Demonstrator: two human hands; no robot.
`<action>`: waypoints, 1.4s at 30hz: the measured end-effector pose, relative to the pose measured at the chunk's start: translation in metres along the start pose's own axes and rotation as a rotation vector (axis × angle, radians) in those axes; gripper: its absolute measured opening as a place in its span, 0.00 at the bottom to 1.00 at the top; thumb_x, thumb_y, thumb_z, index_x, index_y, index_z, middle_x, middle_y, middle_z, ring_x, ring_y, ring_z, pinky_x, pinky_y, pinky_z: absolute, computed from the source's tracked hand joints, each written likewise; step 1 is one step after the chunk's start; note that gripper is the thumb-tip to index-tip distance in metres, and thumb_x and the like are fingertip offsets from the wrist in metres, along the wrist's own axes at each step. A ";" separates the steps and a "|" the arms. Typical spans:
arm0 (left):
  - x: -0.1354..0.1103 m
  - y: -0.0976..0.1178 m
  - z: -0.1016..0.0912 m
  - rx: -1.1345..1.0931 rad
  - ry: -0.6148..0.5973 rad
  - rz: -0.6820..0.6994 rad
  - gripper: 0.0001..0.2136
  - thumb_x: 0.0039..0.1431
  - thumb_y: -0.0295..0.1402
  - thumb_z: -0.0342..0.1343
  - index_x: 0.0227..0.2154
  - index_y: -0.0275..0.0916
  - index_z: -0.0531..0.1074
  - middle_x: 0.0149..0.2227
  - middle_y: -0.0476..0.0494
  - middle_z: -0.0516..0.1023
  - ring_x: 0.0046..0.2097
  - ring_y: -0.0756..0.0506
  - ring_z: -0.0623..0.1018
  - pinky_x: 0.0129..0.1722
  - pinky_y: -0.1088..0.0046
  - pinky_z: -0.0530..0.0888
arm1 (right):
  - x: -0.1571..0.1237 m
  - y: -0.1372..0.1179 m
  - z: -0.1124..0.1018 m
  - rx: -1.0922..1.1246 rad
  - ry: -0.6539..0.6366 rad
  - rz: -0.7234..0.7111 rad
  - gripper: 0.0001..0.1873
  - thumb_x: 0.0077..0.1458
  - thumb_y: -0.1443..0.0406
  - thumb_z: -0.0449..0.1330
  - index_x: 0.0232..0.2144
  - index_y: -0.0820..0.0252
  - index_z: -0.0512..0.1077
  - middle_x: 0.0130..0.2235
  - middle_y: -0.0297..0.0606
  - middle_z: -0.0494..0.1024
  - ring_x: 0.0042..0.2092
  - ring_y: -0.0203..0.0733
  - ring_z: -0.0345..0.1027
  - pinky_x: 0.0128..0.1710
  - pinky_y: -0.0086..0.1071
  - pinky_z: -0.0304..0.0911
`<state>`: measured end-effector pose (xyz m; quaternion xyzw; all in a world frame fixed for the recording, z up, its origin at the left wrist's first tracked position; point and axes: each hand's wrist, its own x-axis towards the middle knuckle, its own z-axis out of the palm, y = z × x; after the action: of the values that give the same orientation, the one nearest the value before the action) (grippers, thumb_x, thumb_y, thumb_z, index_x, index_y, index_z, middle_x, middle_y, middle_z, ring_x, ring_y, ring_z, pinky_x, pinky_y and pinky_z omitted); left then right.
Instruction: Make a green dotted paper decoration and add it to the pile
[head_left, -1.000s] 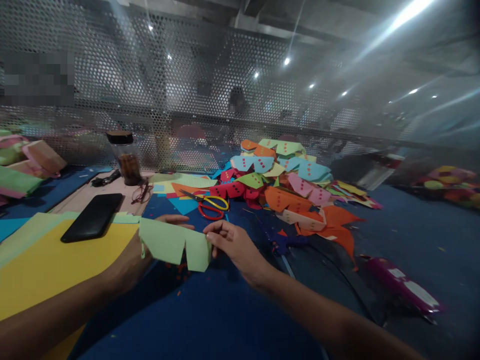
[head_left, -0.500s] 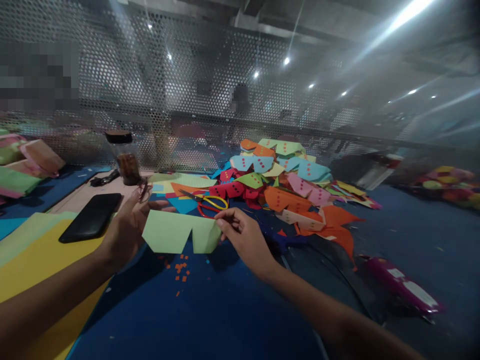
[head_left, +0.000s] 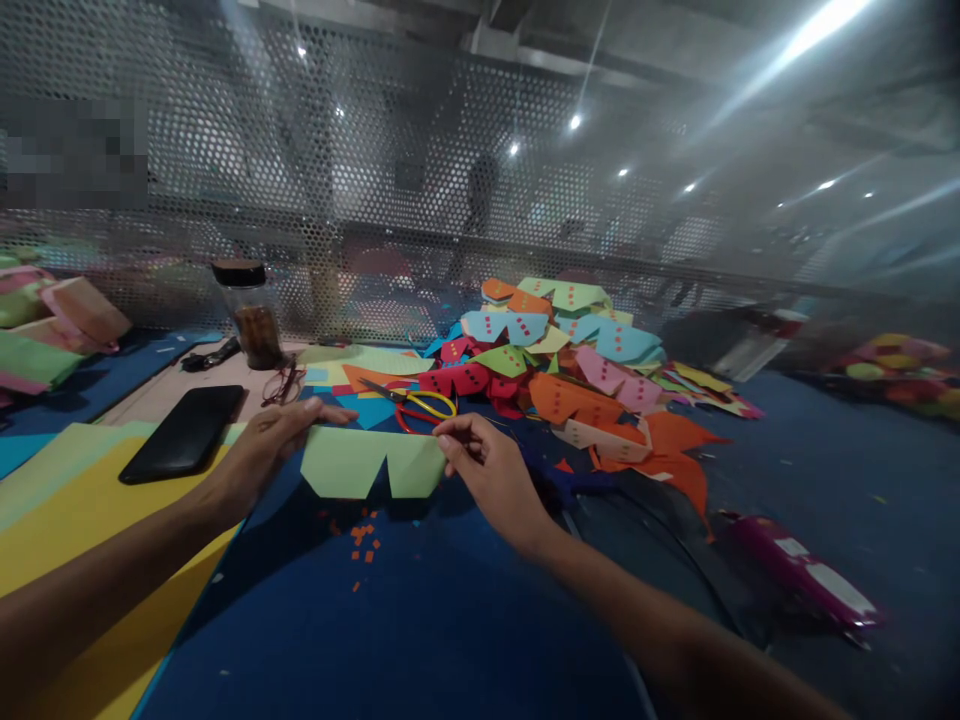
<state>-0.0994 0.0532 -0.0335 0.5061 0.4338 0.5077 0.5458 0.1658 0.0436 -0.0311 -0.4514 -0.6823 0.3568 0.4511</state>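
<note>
A light green paper cut-out (head_left: 341, 465) with slanted lower corners and a notch in its bottom edge is held above the blue table. My right hand (head_left: 487, 475) pinches its upper right corner between thumb and fingers. At the upper left corner is my left hand (head_left: 274, 440), fingers stretched out along the top edge; whether it touches the paper I cannot tell. Just behind the paper lie scissors (head_left: 427, 404) with red and yellow handles. Small orange paper squares (head_left: 364, 540) are scattered on the table in front of it.
Beyond my right hand rises a pile of coloured paper cut-outs (head_left: 559, 380). To the left are a black phone (head_left: 184, 433), yellow paper sheets (head_left: 67, 560), a lidded jar (head_left: 255, 325) and glasses (head_left: 283, 383). A purple device (head_left: 806, 572) lies right. A perforated metal screen (head_left: 390, 170) stands behind.
My left hand has turned from palm-up beside the paper to fingers stretched out along its top left. The paper has tilted flatter and shifted slightly right. My right hand keeps its pinch.
</note>
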 end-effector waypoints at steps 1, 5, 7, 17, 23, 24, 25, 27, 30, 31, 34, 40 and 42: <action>0.000 0.000 0.000 0.001 -0.013 0.016 0.20 0.57 0.52 0.62 0.33 0.37 0.84 0.51 0.35 0.82 0.48 0.35 0.80 0.41 0.68 0.77 | 0.000 0.000 0.000 -0.005 0.002 0.005 0.06 0.62 0.62 0.57 0.37 0.57 0.72 0.34 0.34 0.76 0.29 0.36 0.69 0.33 0.32 0.67; 0.000 -0.001 0.002 0.154 -0.001 0.025 0.16 0.52 0.48 0.67 0.32 0.39 0.84 0.48 0.37 0.84 0.43 0.39 0.80 0.36 0.71 0.75 | 0.001 0.000 0.000 -0.009 0.004 0.017 0.06 0.61 0.62 0.58 0.37 0.57 0.73 0.33 0.34 0.76 0.29 0.36 0.69 0.33 0.32 0.67; 0.000 -0.002 0.004 0.229 0.007 0.033 0.13 0.50 0.45 0.70 0.30 0.41 0.84 0.45 0.39 0.84 0.42 0.40 0.79 0.35 0.73 0.73 | 0.001 0.001 0.000 -0.003 0.000 0.024 0.06 0.60 0.62 0.58 0.37 0.57 0.73 0.33 0.34 0.76 0.29 0.36 0.69 0.33 0.32 0.67; 0.000 -0.008 0.005 0.275 0.060 -0.005 0.12 0.48 0.46 0.69 0.28 0.42 0.83 0.31 0.44 0.82 0.33 0.45 0.75 0.30 0.75 0.69 | 0.002 0.007 0.000 -0.026 -0.026 0.026 0.06 0.61 0.62 0.57 0.38 0.58 0.72 0.33 0.34 0.76 0.31 0.36 0.69 0.33 0.32 0.66; -0.001 -0.008 0.005 0.271 0.060 -0.005 0.12 0.48 0.45 0.69 0.28 0.41 0.83 0.29 0.45 0.82 0.30 0.46 0.75 0.29 0.75 0.69 | 0.004 0.010 -0.001 -0.036 -0.027 0.046 0.07 0.61 0.61 0.58 0.37 0.58 0.73 0.35 0.36 0.77 0.35 0.39 0.71 0.36 0.33 0.67; -0.001 -0.007 0.006 0.273 0.062 0.000 0.12 0.48 0.45 0.69 0.28 0.41 0.83 0.29 0.45 0.82 0.30 0.46 0.75 0.29 0.75 0.69 | 0.004 0.011 -0.001 -0.050 -0.026 0.047 0.07 0.61 0.61 0.58 0.37 0.58 0.73 0.35 0.36 0.78 0.35 0.39 0.72 0.36 0.33 0.67; -0.002 -0.006 0.006 0.273 0.061 0.000 0.12 0.48 0.45 0.69 0.28 0.41 0.83 0.29 0.45 0.82 0.30 0.46 0.75 0.29 0.75 0.69 | 0.004 0.011 -0.001 -0.061 -0.028 0.047 0.08 0.61 0.60 0.58 0.36 0.58 0.73 0.35 0.36 0.78 0.35 0.39 0.71 0.37 0.33 0.67; -0.003 -0.004 0.006 0.274 0.059 -0.008 0.13 0.48 0.45 0.69 0.29 0.41 0.83 0.29 0.45 0.82 0.30 0.46 0.76 0.28 0.75 0.69 | 0.005 0.012 -0.001 -0.074 -0.032 0.051 0.08 0.61 0.60 0.59 0.35 0.58 0.73 0.34 0.35 0.78 0.34 0.38 0.71 0.37 0.33 0.66; -0.007 -0.002 0.005 0.280 0.073 -0.001 0.12 0.49 0.44 0.69 0.28 0.40 0.83 0.29 0.45 0.81 0.30 0.46 0.75 0.28 0.75 0.68 | 0.006 0.011 -0.002 -0.073 -0.049 0.043 0.07 0.61 0.61 0.59 0.36 0.57 0.73 0.34 0.35 0.78 0.34 0.38 0.72 0.38 0.33 0.66; -0.009 -0.001 0.003 0.283 0.088 0.010 0.12 0.49 0.44 0.69 0.28 0.40 0.83 0.28 0.45 0.81 0.30 0.46 0.75 0.27 0.76 0.68 | 0.007 0.010 -0.003 -0.078 -0.055 0.033 0.07 0.62 0.61 0.59 0.36 0.57 0.73 0.35 0.35 0.79 0.35 0.38 0.72 0.38 0.33 0.66; -0.019 0.004 -0.004 0.269 0.114 0.006 0.12 0.49 0.43 0.69 0.27 0.40 0.83 0.26 0.47 0.79 0.29 0.47 0.74 0.27 0.78 0.68 | 0.011 0.002 -0.010 -0.140 -0.053 -0.018 0.08 0.62 0.60 0.58 0.38 0.57 0.73 0.36 0.36 0.79 0.36 0.39 0.72 0.39 0.33 0.66; -0.043 0.008 -0.019 0.188 0.207 -0.055 0.14 0.45 0.44 0.72 0.26 0.38 0.81 0.27 0.50 0.78 0.30 0.49 0.73 0.27 0.82 0.69 | 0.006 -0.023 -0.055 -0.323 0.013 -0.133 0.10 0.63 0.59 0.57 0.39 0.58 0.74 0.37 0.38 0.81 0.38 0.42 0.74 0.40 0.35 0.67; -0.048 0.006 -0.023 0.184 0.266 -0.035 0.13 0.43 0.42 0.73 0.26 0.40 0.81 0.29 0.50 0.79 0.31 0.48 0.74 0.27 0.81 0.70 | -0.004 -0.026 -0.081 -0.472 0.058 -0.123 0.10 0.63 0.59 0.56 0.39 0.57 0.75 0.39 0.38 0.81 0.38 0.43 0.75 0.41 0.36 0.67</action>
<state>-0.1279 0.0079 -0.0324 0.4747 0.5557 0.5188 0.4434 0.2354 0.0372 0.0186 -0.5120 -0.7596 0.1462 0.3736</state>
